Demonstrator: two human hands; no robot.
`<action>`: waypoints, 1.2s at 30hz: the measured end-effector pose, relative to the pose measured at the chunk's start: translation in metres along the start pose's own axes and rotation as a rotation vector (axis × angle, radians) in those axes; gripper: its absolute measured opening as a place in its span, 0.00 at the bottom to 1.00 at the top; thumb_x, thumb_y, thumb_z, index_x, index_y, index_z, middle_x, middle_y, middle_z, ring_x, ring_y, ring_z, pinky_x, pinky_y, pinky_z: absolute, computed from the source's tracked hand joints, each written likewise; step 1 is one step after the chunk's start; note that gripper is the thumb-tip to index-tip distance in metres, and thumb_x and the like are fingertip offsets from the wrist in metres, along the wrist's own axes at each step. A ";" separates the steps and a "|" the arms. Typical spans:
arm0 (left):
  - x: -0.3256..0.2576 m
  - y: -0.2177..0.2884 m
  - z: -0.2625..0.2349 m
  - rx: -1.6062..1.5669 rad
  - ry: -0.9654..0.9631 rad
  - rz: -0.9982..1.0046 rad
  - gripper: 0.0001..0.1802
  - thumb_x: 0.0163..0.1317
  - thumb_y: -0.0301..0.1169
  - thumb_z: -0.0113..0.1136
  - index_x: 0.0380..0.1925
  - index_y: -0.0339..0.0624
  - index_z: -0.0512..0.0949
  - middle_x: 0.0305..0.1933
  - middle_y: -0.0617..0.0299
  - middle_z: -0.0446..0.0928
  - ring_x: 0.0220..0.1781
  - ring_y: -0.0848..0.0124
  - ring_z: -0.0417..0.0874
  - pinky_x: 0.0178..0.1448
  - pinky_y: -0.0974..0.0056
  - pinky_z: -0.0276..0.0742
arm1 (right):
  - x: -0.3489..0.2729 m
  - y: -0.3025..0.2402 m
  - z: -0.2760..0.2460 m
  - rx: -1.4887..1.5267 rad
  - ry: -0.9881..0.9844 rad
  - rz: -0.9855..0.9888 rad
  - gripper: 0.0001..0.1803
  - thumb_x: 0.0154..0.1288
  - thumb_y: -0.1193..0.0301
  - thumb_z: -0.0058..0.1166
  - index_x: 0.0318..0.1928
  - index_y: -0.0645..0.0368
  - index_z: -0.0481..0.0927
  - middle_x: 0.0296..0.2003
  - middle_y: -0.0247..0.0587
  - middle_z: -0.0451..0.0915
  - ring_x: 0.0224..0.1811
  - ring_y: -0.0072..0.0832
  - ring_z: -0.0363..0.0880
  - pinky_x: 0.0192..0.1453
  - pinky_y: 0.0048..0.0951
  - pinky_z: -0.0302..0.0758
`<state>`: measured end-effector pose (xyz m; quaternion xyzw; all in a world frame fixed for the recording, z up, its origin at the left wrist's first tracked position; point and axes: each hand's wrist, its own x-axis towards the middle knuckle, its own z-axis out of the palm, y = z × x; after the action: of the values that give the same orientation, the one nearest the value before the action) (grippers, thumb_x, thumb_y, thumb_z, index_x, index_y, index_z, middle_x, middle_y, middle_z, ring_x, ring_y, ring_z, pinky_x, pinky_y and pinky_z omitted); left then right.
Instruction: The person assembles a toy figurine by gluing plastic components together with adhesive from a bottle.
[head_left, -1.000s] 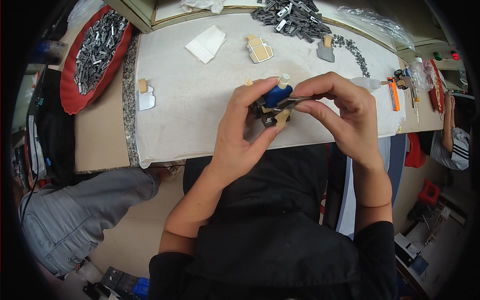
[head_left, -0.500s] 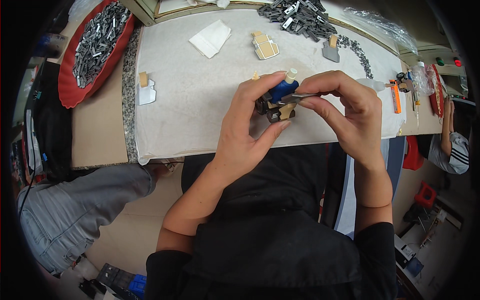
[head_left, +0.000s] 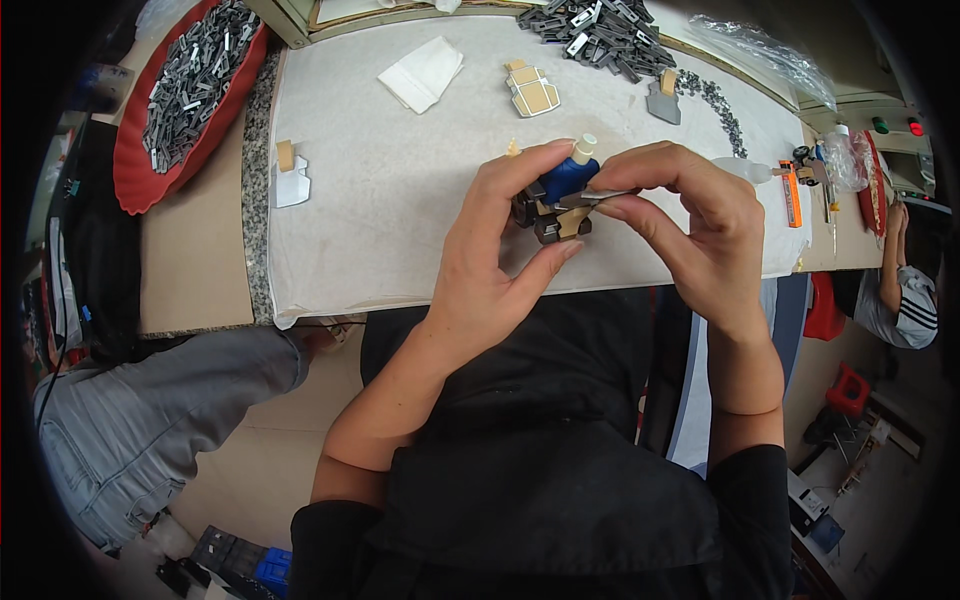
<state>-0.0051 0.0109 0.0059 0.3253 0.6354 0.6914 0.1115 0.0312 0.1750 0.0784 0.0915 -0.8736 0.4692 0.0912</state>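
Observation:
My left hand (head_left: 482, 258) is closed around a small toy figure, thumb and fingers on opposite sides. The figure has a blue body (head_left: 570, 180), a cream peg (head_left: 584, 149) on top and tan and dark brown parts below. Between thumb and fingertips, my right hand (head_left: 712, 225) pinches a thin grey piece (head_left: 610, 197) against the figure's side. Fingers hide part of both. Farther back on the white cloth (head_left: 360, 220) lie a tan-and-silver plate part (head_left: 535, 95) and a grey part with a tan tab (head_left: 663, 104).
A red scalloped tray (head_left: 135, 180) of dark grey parts stands at left. A heap of grey parts (head_left: 600, 35) and a trail of small pieces (head_left: 715, 110) lie at the back. Folded tissue (head_left: 422, 75), a silver-and-tan part (head_left: 292, 187) and an orange box (head_left: 791, 200) are also on the table.
The hands, the toy figure and the grey piece stay nearly in place. The picture has shifted very slightly.

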 end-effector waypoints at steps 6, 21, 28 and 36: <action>0.000 0.002 0.002 -0.063 0.003 -0.039 0.35 0.48 0.13 0.56 0.58 0.39 0.55 0.55 0.56 0.61 0.56 0.69 0.67 0.56 0.65 0.69 | 0.001 -0.001 -0.001 -0.018 -0.006 -0.036 0.08 0.47 0.85 0.55 0.32 0.67 0.77 0.31 0.44 0.79 0.36 0.30 0.78 0.43 0.24 0.72; 0.001 0.002 0.004 -0.023 0.071 -0.048 0.32 0.45 0.18 0.60 0.54 0.46 0.65 0.52 0.59 0.67 0.50 0.67 0.71 0.48 0.67 0.71 | 0.002 -0.001 0.009 -0.176 0.097 -0.076 0.11 0.42 0.83 0.60 0.31 0.62 0.80 0.28 0.39 0.75 0.31 0.26 0.75 0.33 0.22 0.71; 0.001 0.003 0.004 -0.184 0.081 -0.123 0.27 0.50 0.18 0.57 0.53 0.45 0.67 0.50 0.60 0.67 0.48 0.72 0.72 0.47 0.71 0.70 | -0.002 0.000 0.013 -0.193 0.121 -0.061 0.11 0.42 0.84 0.60 0.31 0.61 0.80 0.28 0.39 0.75 0.31 0.26 0.75 0.33 0.22 0.71; 0.005 0.007 0.004 -0.284 0.077 -0.146 0.23 0.54 0.16 0.52 0.52 0.40 0.66 0.50 0.62 0.66 0.49 0.76 0.70 0.50 0.72 0.70 | -0.004 0.011 0.019 -0.304 0.243 -0.271 0.11 0.42 0.81 0.59 0.31 0.58 0.80 0.24 0.35 0.72 0.24 0.25 0.73 0.26 0.23 0.70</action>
<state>-0.0044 0.0161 0.0143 0.2325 0.5570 0.7762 0.1821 0.0313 0.1653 0.0577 0.1360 -0.8964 0.3234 0.2708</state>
